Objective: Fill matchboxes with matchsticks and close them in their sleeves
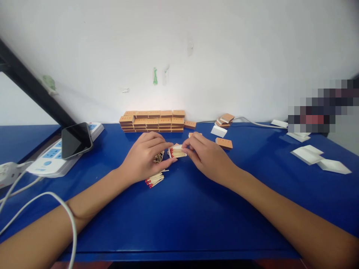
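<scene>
Head view: mid-frame, left hand [146, 155] and right hand [206, 157] pinch a white paper tray [177, 147] of red-tipped matches [176, 153]. The left half-hides loose wooden matches [156, 180]; stacked orange-brown matchboxes [152, 122] stand above centre, white cable [73, 226] lower left.

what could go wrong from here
The matches in the small tray between the left hand and right hand could spill if it tips. The left hand might scatter the loose matches beside it. The white cable crossing in front of the left forearm could snag.
</scene>
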{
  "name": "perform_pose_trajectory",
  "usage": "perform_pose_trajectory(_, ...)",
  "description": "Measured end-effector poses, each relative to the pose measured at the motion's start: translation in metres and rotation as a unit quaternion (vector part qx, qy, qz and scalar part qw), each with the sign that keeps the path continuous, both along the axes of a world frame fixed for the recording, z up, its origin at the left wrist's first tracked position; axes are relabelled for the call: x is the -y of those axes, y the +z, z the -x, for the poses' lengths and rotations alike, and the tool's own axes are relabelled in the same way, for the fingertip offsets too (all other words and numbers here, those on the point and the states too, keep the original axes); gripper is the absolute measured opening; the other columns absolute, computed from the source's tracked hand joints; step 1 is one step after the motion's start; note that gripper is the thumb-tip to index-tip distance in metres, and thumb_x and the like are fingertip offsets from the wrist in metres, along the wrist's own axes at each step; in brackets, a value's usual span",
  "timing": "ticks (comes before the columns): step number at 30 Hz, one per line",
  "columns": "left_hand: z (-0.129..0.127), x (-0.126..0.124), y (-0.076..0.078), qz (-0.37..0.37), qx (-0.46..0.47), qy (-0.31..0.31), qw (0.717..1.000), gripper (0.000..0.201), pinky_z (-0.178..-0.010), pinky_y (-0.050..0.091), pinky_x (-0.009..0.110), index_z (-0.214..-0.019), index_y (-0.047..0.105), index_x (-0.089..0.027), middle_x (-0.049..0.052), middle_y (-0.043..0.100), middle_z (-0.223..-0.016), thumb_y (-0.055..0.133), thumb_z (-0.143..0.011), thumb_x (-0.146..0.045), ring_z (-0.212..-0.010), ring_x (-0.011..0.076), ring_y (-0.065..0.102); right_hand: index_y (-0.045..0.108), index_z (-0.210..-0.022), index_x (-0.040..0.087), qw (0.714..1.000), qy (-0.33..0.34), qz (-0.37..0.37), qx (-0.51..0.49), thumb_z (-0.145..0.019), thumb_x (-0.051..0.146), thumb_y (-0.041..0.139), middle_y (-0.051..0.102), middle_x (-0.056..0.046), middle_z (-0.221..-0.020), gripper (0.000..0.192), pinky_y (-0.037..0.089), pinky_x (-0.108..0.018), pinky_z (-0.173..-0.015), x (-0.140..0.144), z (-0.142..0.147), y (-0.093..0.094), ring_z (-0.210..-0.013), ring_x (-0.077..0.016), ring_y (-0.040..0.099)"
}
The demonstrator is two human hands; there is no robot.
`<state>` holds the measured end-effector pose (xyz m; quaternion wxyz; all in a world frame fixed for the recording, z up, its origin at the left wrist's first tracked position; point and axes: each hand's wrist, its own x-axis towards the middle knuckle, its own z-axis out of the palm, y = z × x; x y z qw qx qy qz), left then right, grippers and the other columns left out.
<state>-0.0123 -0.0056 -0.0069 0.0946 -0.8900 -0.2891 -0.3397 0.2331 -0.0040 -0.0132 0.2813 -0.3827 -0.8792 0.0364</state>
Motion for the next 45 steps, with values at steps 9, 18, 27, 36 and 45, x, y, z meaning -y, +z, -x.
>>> perform_pose_trajectory(9, 0.005, -0.007, -0.002, -0.006, 0.010, 0.040, 0.999, 0.033, -0.091, 0.053, 0.044, -0.115, 0.074, -0.016, 0.009, 0.077, -0.097, 0.073, -0.095, -0.042, -0.098, 0.0269, 0.068, 0.064, -0.103, 0.019, 0.995, 0.074, 0.020, -0.066, -0.107, 0.025, 0.053, 0.064, -0.005, -0.099, 0.013, 0.048, -0.030, -0.073, 0.017, 0.012, 0.000, -0.080, -0.0160, 0.061)
perform_pose_trajectory(18, 0.007, -0.010, -0.006, -0.004, 0.019, 0.055, 0.998, 0.033, -0.089, 0.054, 0.045, -0.113, 0.076, -0.016, 0.009, 0.078, -0.097, 0.071, -0.096, -0.044, -0.097, 0.0270, 0.068, 0.067, -0.101, 0.017, 0.985, 0.149, 0.083, 0.013, -0.103, 0.025, 0.062, 0.067, -0.006, -0.106, 0.010, 0.052, -0.031, -0.077, 0.032, 0.040, -0.016, -0.089, -0.0176, 0.065)
perform_pose_trajectory(27, 0.009, -0.010, -0.005, 0.000, 0.012, 0.062, 0.998, 0.033, -0.089, 0.053, 0.045, -0.114, 0.075, -0.015, 0.010, 0.078, -0.098, 0.071, -0.096, -0.043, -0.097, 0.0269, 0.067, 0.067, -0.097, 0.018, 0.987, 0.128, 0.082, 0.057, -0.105, 0.029, 0.060, 0.067, -0.004, -0.101, 0.016, 0.051, -0.031, -0.074, 0.027, 0.034, -0.011, -0.084, -0.0168, 0.066)
perform_pose_trajectory(36, 0.008, -0.009, -0.004, -0.001, 0.001, 0.063, 0.998, 0.035, -0.089, 0.053, 0.044, -0.114, 0.075, -0.014, 0.009, 0.077, -0.095, 0.072, -0.095, -0.043, -0.097, 0.0270, 0.067, 0.062, -0.100, 0.019, 0.990, 0.100, 0.090, 0.028, -0.108, 0.024, 0.052, 0.063, -0.004, -0.103, 0.013, 0.048, -0.031, -0.075, 0.013, 0.007, 0.005, -0.081, -0.0161, 0.061)
perform_pose_trajectory(45, 0.004, -0.007, -0.002, -0.013, -0.005, 0.023, 1.000, 0.034, -0.087, 0.053, 0.043, -0.113, 0.074, -0.013, 0.009, 0.076, -0.092, 0.073, -0.095, -0.042, -0.096, 0.0268, 0.068, 0.060, -0.098, 0.019, 0.998, 0.054, -0.004, -0.029, -0.107, 0.024, 0.054, 0.060, -0.004, -0.097, 0.012, 0.045, -0.031, -0.073, 0.001, -0.004, 0.006, -0.082, -0.0176, 0.057)
